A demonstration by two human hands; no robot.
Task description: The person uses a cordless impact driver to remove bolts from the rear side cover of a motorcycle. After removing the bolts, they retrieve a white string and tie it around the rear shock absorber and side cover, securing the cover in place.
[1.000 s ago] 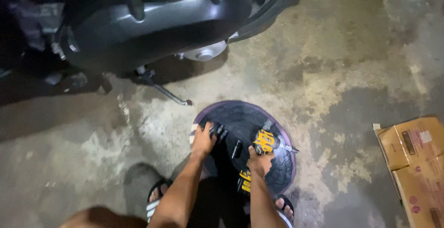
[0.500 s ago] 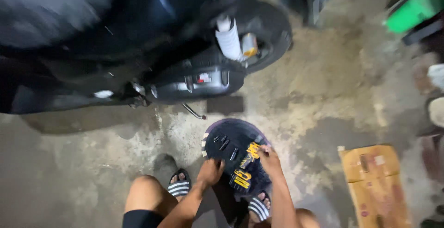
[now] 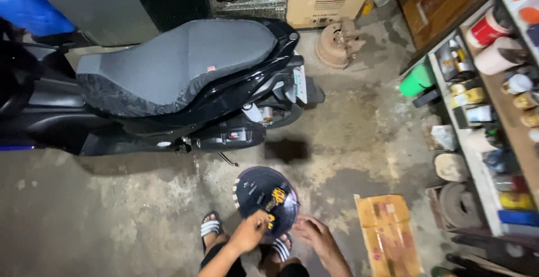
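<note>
A round dark tray [image 3: 264, 198] lies flat on the concrete floor [image 3: 129, 221] just in front of the person's sandalled feet, beside the parked scooter [image 3: 168, 86], so the small black and yellow tools [image 3: 275, 195] in it sit within easy reach. The left hand [image 3: 251, 232] reaches forward over the tray's near rim, fingers curled narrow at a yellow piece there; whether it grips it I cannot tell. The right hand [image 3: 314, 235] hovers just right of the tray, fingers spread wide, holding nothing. A flattened carton [image 3: 387, 235] lies near it. Both forearms angle down and inward from a crouch.
</note>
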